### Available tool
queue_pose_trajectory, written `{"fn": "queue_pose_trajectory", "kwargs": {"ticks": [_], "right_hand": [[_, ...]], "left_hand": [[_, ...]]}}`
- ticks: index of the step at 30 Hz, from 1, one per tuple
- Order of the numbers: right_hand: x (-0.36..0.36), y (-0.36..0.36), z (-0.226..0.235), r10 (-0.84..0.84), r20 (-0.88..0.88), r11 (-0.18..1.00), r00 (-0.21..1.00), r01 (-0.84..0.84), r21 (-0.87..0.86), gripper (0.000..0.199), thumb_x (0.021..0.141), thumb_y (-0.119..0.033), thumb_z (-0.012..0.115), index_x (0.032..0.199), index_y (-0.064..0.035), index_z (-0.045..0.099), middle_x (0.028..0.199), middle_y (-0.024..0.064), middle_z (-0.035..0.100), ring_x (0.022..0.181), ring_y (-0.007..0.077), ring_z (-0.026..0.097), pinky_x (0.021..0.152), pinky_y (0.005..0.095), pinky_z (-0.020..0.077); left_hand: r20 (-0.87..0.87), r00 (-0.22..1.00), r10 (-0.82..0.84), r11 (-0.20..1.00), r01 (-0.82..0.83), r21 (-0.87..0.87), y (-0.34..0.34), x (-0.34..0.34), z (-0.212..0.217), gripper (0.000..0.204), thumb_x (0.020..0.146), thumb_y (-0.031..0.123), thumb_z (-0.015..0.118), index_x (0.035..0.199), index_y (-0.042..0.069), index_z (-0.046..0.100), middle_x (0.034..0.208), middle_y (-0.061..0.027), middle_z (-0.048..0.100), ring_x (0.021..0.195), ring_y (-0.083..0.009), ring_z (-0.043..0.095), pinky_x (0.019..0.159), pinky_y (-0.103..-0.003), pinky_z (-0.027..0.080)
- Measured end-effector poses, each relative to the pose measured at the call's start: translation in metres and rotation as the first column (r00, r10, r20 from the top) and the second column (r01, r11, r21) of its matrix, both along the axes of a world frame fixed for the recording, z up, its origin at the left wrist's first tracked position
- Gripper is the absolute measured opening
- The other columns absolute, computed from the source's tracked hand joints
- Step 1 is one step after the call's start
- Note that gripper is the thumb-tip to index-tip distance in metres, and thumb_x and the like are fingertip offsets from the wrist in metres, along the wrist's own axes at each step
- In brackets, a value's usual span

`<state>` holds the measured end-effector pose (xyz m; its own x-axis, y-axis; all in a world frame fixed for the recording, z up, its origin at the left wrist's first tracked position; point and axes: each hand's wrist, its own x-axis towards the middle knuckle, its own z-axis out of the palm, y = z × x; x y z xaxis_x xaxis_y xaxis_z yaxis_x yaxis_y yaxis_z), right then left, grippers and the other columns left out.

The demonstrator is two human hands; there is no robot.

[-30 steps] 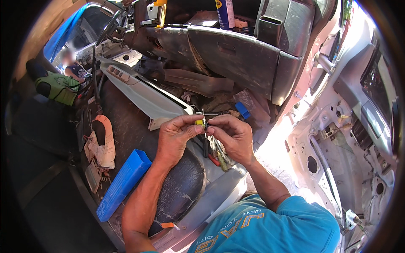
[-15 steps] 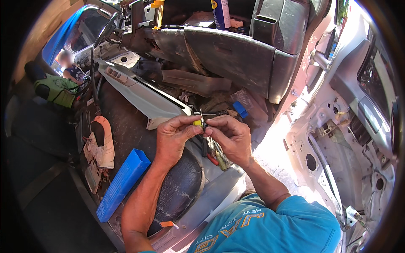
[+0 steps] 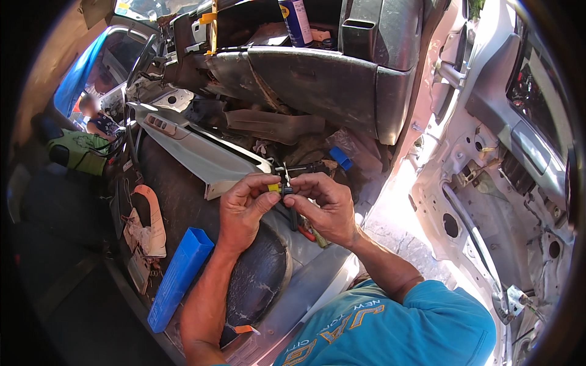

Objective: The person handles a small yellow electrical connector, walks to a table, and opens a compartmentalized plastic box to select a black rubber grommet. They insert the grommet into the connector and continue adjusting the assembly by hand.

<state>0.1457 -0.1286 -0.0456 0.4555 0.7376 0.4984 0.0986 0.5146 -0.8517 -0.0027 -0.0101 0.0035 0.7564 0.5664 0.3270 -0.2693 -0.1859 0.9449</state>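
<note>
1. Between nine and ten o'clock from the working hands, a green-and-black bag (image 3: 83, 151) is resting deep in the car, with another person (image 3: 101, 122) sitting beyond it.
2. At nine, a peach-coloured curved strip (image 3: 151, 207) is lying among loose scraps; between seven and eight, a blue open-ended box (image 3: 180, 280) is leaning along the seat.
3. At ten, a grey trim panel (image 3: 183, 151) with switches set in it is lying across the seat, detached (probably a door's inner trim; removal is looking finished).
4. The left hand (image 3: 241, 210) is nearly closing thumb on forefinger, pinching a small yellow piece (image 3: 273, 188) at the centre.
5. Just at its three o'clock, a small dark piece (image 3: 286, 190) is sitting at the fingertips of the right hand (image 3: 323, 204), which is also pinching, thumb against fingers. Whether the two pieces are joining or parting, I cannot tell; the handwork is looking unfinished.
6. At twelve, a blue spray can (image 3: 297, 23) is standing on the dash; at five, a red-handled tool (image 3: 306, 232) is lying below the fingers.
7. At three, the open door (image 3: 450, 224) is showing bare metal, holes and wiring; its inner side is standing uncovered.
</note>
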Motion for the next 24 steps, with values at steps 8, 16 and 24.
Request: {"fn": "queue_pose_trajectory", "kwargs": {"ticks": [8, 16, 24], "right_hand": [[-0.002, 0.004, -0.001, -0.004, -0.044, 0.999, 0.999, 0.002, -0.037, 0.023, 0.096, 0.002, 0.071, 0.118, 0.0031, 0.066, 0.104, 0.0085, 0.074, 0.096, 0.0122, 0.071, 0.084, 0.0268, 0.0584], [0.003, 0.007, 0.004, -0.106, 0.147, 0.993, 0.983, 0.112, -0.028, 0.02, 0.094, 0.001, 0.073, 0.113, 0.0029, 0.069, 0.101, 0.0093, 0.074, 0.094, 0.0136, 0.072, 0.081, 0.028, 0.0578], [0.013, 0.014, 0.0, -0.16, 0.292, 0.987, 0.943, 0.145, 0.071, 0.021, 0.09, -0.003, 0.076, 0.111, -0.0023, 0.071, 0.101, 0.013, 0.073, 0.086, 0.0248, 0.074, 0.075, 0.0336, 0.057]], "left_hand": [[-0.06, 0.997, 0.037, 0.999, -0.039, -0.029, 0.0, 0.0, 0.002, 0.029, 0.093, 0.001, 0.074, 0.122, 0.0, 0.068, 0.113, -0.0043, 0.068, 0.102, -0.0107, 0.061, 0.091, -0.025, 0.049], [-0.12, 0.991, 0.065, 0.995, -0.073, -0.066, 0.004, -0.001, 0.0, 0.03, 0.094, 0.002, 0.073, 0.124, -0.001, 0.068, 0.11, -0.0047, 0.07, 0.1, -0.0102, 0.062, 0.09, -0.024, 0.049], [-0.156, 0.987, 0.031, 0.975, -0.064, -0.211, 0.011, 0.0, -0.004, 0.031, 0.094, 0.003, 0.073, 0.124, -0.006, 0.066, 0.113, -0.0129, 0.072, 0.1, -0.0176, 0.07, 0.095, -0.034, 0.058]]}}
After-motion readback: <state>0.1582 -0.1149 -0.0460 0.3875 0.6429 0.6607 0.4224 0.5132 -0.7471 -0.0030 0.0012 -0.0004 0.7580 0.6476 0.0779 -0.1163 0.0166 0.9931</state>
